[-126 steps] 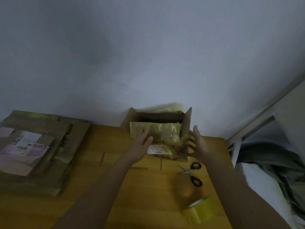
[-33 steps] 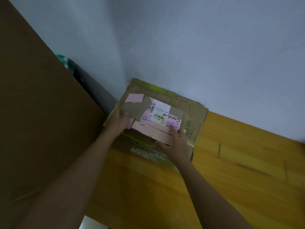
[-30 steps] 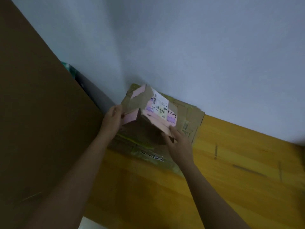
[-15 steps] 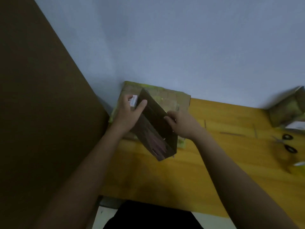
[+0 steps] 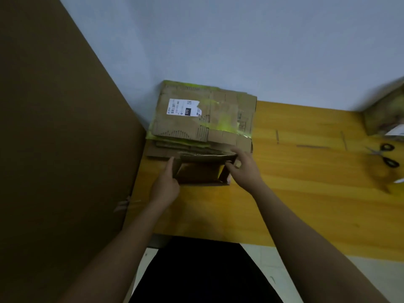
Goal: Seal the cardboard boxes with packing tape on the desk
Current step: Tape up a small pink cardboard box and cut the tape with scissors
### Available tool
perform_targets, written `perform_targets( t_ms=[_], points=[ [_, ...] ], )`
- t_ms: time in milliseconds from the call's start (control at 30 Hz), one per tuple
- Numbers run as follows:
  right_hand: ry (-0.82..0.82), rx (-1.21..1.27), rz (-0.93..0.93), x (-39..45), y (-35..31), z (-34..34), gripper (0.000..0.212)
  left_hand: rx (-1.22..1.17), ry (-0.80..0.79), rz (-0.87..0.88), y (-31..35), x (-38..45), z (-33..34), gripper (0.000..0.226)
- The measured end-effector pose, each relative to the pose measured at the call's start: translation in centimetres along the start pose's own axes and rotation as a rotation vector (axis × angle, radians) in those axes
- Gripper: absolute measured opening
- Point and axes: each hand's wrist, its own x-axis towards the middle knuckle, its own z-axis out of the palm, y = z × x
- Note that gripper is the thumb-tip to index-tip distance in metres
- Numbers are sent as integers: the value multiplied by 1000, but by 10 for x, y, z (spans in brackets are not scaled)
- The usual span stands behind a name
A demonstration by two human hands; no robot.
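The biggest risk sits with the biggest thing near the work: the stack of flattened cardboard boxes point(image 5: 203, 119) lies against the wall at the back of the bench point(image 5: 295, 193), and the small cardboard box point(image 5: 202, 169) being opened out stands just in front of it, its far edge touching or nearly touching the stack's front edge. If the box is pushed away while it is squared up, it could ride onto the stack or drag the top sheets askew. The tall brown board point(image 5: 61, 149) standing along the left also crowds the left elbow, so a wide swing there could knock it.

The box itself looks only half formed: its walls stand, its top is open toward the camera, and the flaps are not yet folded. Judging by that, the walls may spring back flat if either side is let go before tape goes on. The scissors point(image 5: 385, 155) lie far off to the right, well apart from both hands; a tape roll I cannot make out clearly at the blurred right edge, so taping would mean releasing one side to reach.

The left hand point(image 5: 165, 186) rests against the box's left wall, forefinger straight along the edge and the other fingers loosely curled. The right hand point(image 5: 244, 169) pinches the right wall, thumb inside, fingers point(image 5: 238, 153) wrapped over the top corner. Both forearms reach straight forward from the bench's near edge.
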Motion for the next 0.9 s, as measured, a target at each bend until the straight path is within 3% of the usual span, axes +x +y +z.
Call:
perform_targets(
  t_ms=[100, 233, 300, 400, 467, 567, 633, 700, 767, 833, 900],
  points=[
    [88, 327, -21, -17, 13, 9, 64, -29, -3, 39, -5, 3, 0, 61],
    [265, 436, 36, -26, 14, 24, 42, -83, 56, 107, 1, 11, 2, 52],
    [315, 405, 6, -27, 17, 28, 34, -79, 99, 123, 5, 15, 3, 52],
    [241, 216, -72, -26, 30, 34, 22, 94, 52, 99, 7, 17, 3, 55],
    [134, 135, -90, -28, 35, 35, 29, 141, -27, 115, 3, 16, 5, 63],
    [-36, 142, -110, -30, 35, 27, 51, -66, -36, 165, -5, 12, 3, 74],
    [-94, 111, -119, -29, 43, 20, 56, -22, -41, 272, -9, 11, 0, 66],
    [-81, 77, -145, -25, 51, 17, 36, 198, -120, 388, -15, 14, 0, 53],
    [8, 68, -146, -21, 54, 18, 23, 292, -131, 396, -19, 18, 4, 41],
    [112, 49, -133, -15, 53, 22, 34, 265, -55, 380, -16, 21, 5, 29],
    [194, -52, -180, -9, 49, 28, 65, 275, 56, 404, -10, 26, 6, 18]
  ],
)
